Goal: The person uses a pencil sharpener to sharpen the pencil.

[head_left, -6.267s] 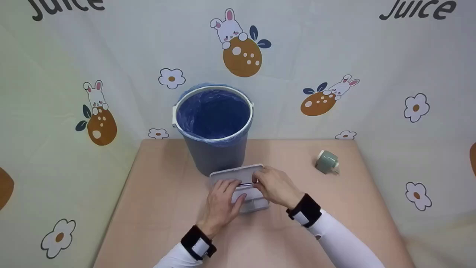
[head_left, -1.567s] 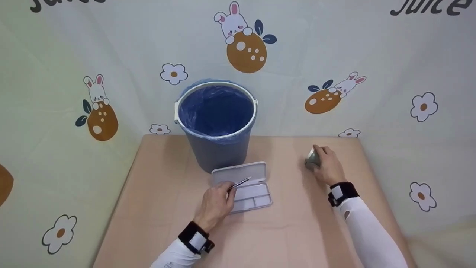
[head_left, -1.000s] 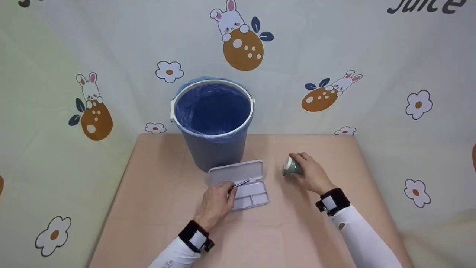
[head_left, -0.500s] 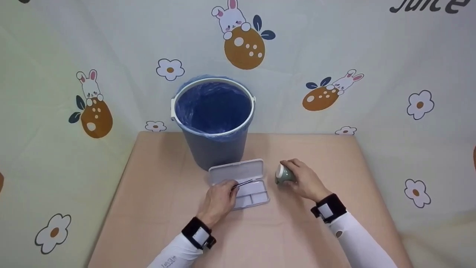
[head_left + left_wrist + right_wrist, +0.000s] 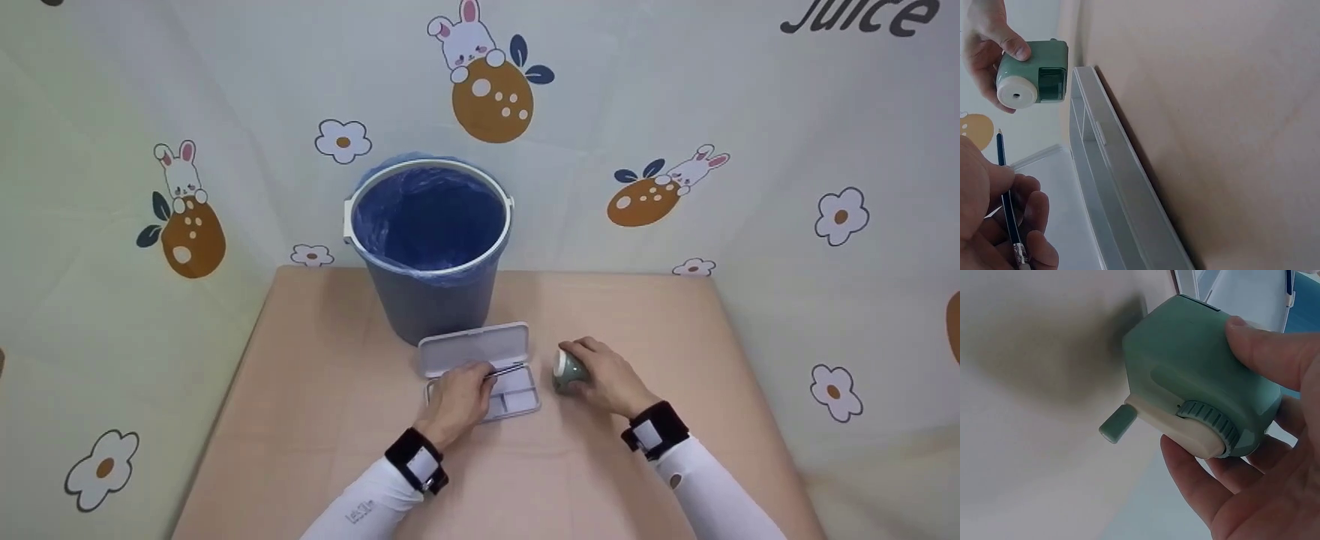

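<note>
My left hand [image 5: 459, 401] pinches a dark pencil [image 5: 508, 370] between thumb and fingers, over the open grey pencil case [image 5: 523, 400]. The left wrist view shows the pencil [image 5: 1009, 216] with its sharpened tip upward and a metal band near its lower end. Just right of the case, my right hand [image 5: 613, 381] holds a green crank pencil sharpener [image 5: 573, 373] above the table. Its cream round face with a small hole [image 5: 1017, 93] points toward the pencil's side, and the two are apart. The right wrist view shows the crank handle [image 5: 1118, 423], untouched by the fingers.
Behind the pencil case stands a grey bin [image 5: 435, 304] lined with a blue bag. The case lid [image 5: 476, 349] leans back close to the bin's foot. A peach cloth covers the table [image 5: 322, 420], and a printed curtain [image 5: 577, 112] hangs around it.
Earlier both hands were at the pencil and the sharpener lay at the right. My right hand has since gripped the sharpener and carried it left; my left hand has shifted slightly right with the pencil.
</note>
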`<state>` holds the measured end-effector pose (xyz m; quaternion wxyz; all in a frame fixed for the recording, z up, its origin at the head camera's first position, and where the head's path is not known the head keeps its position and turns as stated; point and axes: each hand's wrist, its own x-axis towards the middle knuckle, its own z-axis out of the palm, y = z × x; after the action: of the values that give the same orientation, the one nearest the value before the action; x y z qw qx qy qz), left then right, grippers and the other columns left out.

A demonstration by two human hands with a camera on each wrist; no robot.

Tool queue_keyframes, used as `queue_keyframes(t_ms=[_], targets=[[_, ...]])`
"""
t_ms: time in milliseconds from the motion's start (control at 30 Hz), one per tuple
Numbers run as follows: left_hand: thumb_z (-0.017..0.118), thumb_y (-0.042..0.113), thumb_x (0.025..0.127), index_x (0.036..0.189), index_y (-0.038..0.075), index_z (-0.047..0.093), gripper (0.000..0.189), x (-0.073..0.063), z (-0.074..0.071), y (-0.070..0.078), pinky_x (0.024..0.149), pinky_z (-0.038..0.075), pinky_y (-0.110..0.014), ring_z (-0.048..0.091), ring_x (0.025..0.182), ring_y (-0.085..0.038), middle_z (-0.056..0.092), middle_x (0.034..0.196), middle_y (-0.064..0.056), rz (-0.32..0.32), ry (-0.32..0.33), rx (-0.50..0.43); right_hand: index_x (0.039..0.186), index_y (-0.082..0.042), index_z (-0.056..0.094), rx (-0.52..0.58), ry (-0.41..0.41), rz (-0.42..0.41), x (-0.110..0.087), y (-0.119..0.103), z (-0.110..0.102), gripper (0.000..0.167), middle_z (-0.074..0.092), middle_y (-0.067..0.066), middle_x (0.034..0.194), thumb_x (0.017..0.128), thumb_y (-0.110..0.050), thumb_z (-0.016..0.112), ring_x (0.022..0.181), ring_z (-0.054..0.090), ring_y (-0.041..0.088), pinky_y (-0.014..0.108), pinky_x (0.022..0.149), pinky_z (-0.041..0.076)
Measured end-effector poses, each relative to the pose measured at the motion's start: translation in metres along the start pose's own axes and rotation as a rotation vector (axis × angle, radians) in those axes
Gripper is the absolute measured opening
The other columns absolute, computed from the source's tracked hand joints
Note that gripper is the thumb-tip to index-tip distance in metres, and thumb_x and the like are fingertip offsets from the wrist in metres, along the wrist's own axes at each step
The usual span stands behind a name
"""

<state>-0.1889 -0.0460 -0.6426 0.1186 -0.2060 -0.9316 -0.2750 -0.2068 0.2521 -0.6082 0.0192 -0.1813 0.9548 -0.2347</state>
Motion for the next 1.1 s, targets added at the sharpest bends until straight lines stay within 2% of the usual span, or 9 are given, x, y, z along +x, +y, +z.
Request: queue_keyframes(t_ms=[200, 400, 600, 800, 1100], targets=[[0.072, 0.017, 0.107, 0.104, 0.012, 0.079, 0.009, 0.005, 0.008, 0.008, 0.071, 0.063, -0.04, 0.076, 0.079, -0.023, 0.078, 0.089, -0.003, 0.017, -0.051, -0.001, 0.152, -0.007, 0.067, -0.013, -0.011, -0.006, -0.001, 0.0, 0.006, 0.067, 0.071, 0.015, 0.141, 0.089, -0.001, 0.089, 0.131, 0.072, 0.038, 0.057, 0.113, 0.061], [0.072, 0.02, 0.108, 0.103, 0.014, 0.076, 0.009, 0.01, 0.013, 0.016, 0.069, 0.062, -0.039, 0.076, 0.078, -0.025, 0.077, 0.089, -0.003, 0.032, -0.117, 0.054, 0.152, -0.009, 0.067, -0.013, -0.031, -0.02, -0.001, 0.0, 0.01, 0.069, 0.071, 0.014, 0.141, 0.088, -0.005, 0.092, 0.132, 0.072, 0.037, 0.057, 0.114, 0.06], [0.073, 0.02, 0.107, 0.103, 0.014, 0.076, 0.008, 0.016, 0.018, 0.02, 0.071, 0.062, -0.04, 0.077, 0.079, -0.025, 0.078, 0.09, -0.003, 0.059, -0.121, 0.089, 0.152, -0.01, 0.067, -0.011, -0.039, -0.037, 0.0, -0.001, 0.01, 0.068, 0.071, 0.015, 0.143, 0.088, -0.007, 0.093, 0.133, 0.071, 0.039, 0.058, 0.114, 0.06], [0.073, 0.02, 0.107, 0.097, 0.014, 0.074, 0.012, 0.021, 0.019, 0.022, 0.067, 0.061, -0.041, 0.077, 0.076, -0.026, 0.077, 0.085, -0.003, 0.08, -0.123, 0.102, 0.15, -0.008, 0.069, -0.016, -0.033, -0.062, 0.001, 0.002, 0.01, 0.067, 0.072, 0.015, 0.142, 0.087, -0.003, 0.092, 0.131, 0.073, 0.038, 0.058, 0.112, 0.061], [0.071, 0.019, 0.108, 0.099, 0.012, 0.075, 0.012, 0.025, 0.02, 0.02, 0.065, 0.061, -0.042, 0.077, 0.074, -0.029, 0.078, 0.086, -0.006, 0.096, -0.15, 0.107, 0.152, -0.008, 0.068, -0.002, -0.044, -0.053, 0.003, 0.002, 0.008, 0.07, 0.072, 0.017, 0.144, 0.087, -0.007, 0.094, 0.133, 0.072, 0.041, 0.059, 0.115, 0.059]])
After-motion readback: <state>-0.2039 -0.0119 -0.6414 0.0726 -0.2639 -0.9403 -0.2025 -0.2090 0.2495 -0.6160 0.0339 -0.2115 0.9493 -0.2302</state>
